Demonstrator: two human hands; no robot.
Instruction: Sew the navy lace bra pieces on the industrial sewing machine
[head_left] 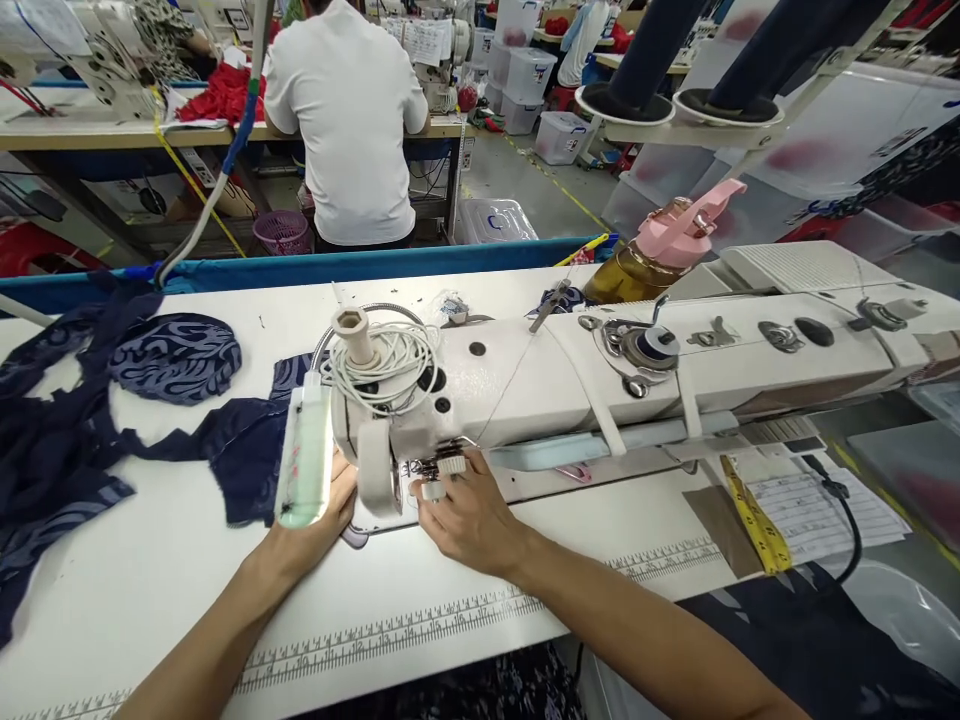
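A white sewing machine [525, 375] stretches across the table. My right hand [469, 515] is at the front of its head, fingers bent in beside the white tension knobs [433, 490]; what the fingertips pinch, if anything, is too small to make out. My left hand [341, 495] rests low on the left of the head, its fingers mostly hidden behind the lit lamp [306, 455] and the machine. Just left of the lamp lies a navy patterned fabric piece [244, 455]. White cord [405, 360] is coiled around a post on top of the head.
More navy fabric [60, 430] and a rounded patterned piece [176, 358] spread over the table's left side. Behind the machine stands a bottle with a pink lid [686, 230]. A printed ruler [375, 640] runs along the front edge. A person in white [341, 120] sits ahead.
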